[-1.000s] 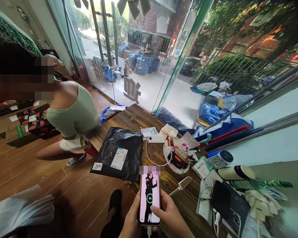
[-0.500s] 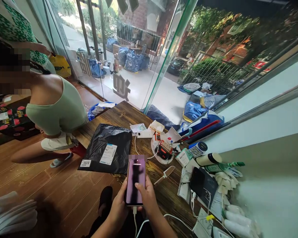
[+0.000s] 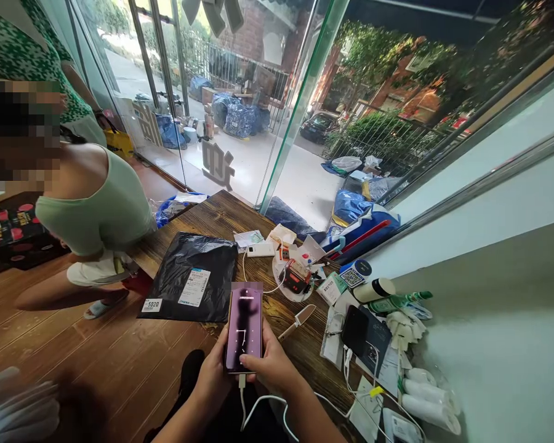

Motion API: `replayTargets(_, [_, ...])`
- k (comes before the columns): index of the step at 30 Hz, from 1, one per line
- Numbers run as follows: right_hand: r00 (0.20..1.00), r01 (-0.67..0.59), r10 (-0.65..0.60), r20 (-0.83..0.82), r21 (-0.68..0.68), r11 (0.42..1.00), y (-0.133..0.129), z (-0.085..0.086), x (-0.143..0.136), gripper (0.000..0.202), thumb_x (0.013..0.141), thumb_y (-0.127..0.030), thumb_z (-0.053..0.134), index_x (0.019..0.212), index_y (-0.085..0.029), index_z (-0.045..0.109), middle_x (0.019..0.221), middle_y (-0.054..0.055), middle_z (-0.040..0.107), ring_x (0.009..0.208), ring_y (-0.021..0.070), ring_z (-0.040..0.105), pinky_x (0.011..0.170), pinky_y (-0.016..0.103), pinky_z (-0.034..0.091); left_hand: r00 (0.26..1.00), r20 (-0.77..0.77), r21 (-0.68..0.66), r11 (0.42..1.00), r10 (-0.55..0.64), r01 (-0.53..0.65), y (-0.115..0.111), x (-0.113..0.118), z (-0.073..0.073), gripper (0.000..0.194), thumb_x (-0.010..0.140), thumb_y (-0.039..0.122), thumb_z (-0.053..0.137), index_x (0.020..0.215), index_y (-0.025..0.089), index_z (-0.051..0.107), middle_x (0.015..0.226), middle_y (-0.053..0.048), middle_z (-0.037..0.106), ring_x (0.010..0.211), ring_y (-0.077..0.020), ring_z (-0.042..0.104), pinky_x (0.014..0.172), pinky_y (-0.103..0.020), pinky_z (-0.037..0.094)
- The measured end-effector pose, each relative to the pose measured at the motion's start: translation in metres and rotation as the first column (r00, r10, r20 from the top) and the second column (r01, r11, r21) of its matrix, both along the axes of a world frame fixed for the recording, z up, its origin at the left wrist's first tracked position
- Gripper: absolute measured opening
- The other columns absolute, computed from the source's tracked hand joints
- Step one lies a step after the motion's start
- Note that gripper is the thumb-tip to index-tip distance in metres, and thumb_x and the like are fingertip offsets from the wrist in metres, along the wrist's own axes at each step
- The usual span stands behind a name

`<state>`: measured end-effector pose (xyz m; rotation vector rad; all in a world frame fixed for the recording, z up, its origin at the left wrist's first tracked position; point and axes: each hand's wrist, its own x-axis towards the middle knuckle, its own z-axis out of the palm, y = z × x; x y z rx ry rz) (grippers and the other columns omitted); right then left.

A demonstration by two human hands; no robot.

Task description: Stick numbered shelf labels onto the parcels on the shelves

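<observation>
A phone (image 3: 244, 329) with a lit purple screen is held upright between both hands at the bottom centre, a white cable plugged into its lower end. My left hand (image 3: 215, 369) wraps round its left edge. My right hand (image 3: 272, 360) grips the right edge, its thumb on the lower screen, where a white pattern line shows. Just beyond lies a black plastic parcel (image 3: 170, 264) with a white label (image 3: 195, 287), flat on the wooden table (image 3: 212, 212). A knife (image 3: 300, 320) with a light handle lies to the right of the phone.
A second phone (image 3: 355, 328), a green bottle (image 3: 388, 303), a QR-code stand (image 3: 354, 274), a red and black device (image 3: 298, 277) and cables crowd the table's right side. A person in a green top (image 3: 101, 197) is at the left, another standing behind. Glass panels border the far side.
The view has shifted slightly, so most things appear further left. My right thumb has moved down the screen, and a white pattern line with dots now shows on it.
</observation>
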<state>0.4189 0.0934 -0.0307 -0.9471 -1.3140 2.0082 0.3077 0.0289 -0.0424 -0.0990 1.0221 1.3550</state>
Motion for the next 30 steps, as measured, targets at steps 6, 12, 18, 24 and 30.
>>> replayTargets(6, [0.969, 0.239, -0.247, -0.001, 0.259, 0.936, -0.016, -0.009, 0.000, 0.054, 0.090, -0.054, 0.037, 0.135, -0.024, 0.041, 0.136, 0.010, 0.050, 0.128, 0.0262, 0.043, 0.109, 0.048, 0.032, 0.998, 0.069, 0.054, 0.999, 0.001, -0.005, 0.005, -0.001, 0.004, 0.068, 0.063, 0.031, 0.075, 0.126, 0.023, 0.051, 0.116, -0.006, 0.066, 0.095, -0.0274, 0.065, 0.065, -0.035, 0.059])
replayTargets(12, [0.935, 0.274, -0.351, 0.054, 0.519, 0.810, -0.039, -0.024, 0.000, 0.059, 0.094, -0.048, 0.025, 0.146, -0.021, 0.016, 0.153, 0.011, 0.025, 0.141, 0.0266, 0.020, 0.115, 0.051, 0.020, 0.996, 0.092, 0.095, 0.995, 0.004, -0.012, 0.013, 0.000, 0.009, 0.043, 0.072, 0.039, 0.062, 0.110, 0.019, 0.064, 0.105, -0.006, 0.072, 0.109, -0.0277, 0.061, 0.086, -0.035, 0.054])
replayTargets(18, [0.951, 0.240, -0.309, 0.019, 0.583, 0.776, -0.033, -0.026, 0.003, 0.061, 0.093, -0.052, 0.026, 0.146, -0.023, 0.015, 0.153, 0.010, 0.024, 0.140, 0.0283, 0.022, 0.114, 0.052, 0.021, 0.995, 0.098, 0.093, 0.996, -0.006, -0.003, 0.013, 0.002, 0.008, 0.038, 0.071, 0.041, 0.064, 0.104, 0.021, 0.066, 0.104, -0.005, 0.073, 0.115, -0.0286, 0.057, 0.089, -0.035, 0.051])
replayTargets(24, [0.952, 0.257, -0.306, 0.002, 0.538, 0.803, -0.034, -0.028, 0.006, 0.064, 0.092, -0.052, 0.030, 0.146, -0.021, 0.015, 0.153, 0.012, 0.023, 0.139, 0.0304, 0.025, 0.113, 0.052, 0.025, 0.995, 0.089, 0.095, 0.994, 0.037, -0.045, 0.012, 0.002, 0.005, 0.057, 0.068, 0.030, 0.064, 0.124, 0.021, 0.054, 0.105, -0.006, 0.072, 0.109, -0.0290, 0.060, 0.083, -0.035, 0.053])
replayTargets(30, [0.924, 0.381, -0.363, -0.116, 0.265, 0.886, -0.021, -0.011, -0.001, 0.059, 0.088, -0.057, 0.037, 0.135, -0.022, 0.036, 0.139, 0.013, 0.048, 0.126, 0.0281, 0.047, 0.102, 0.046, 0.042, 0.982, 0.092, 0.212, 0.967, -0.163, 0.141, 0.006, 0.000, 0.010, 0.107, 0.049, 0.003, 0.055, 0.145, 0.031, 0.018, 0.109, -0.005, 0.070, 0.097, -0.0290, 0.064, 0.068, -0.034, 0.055])
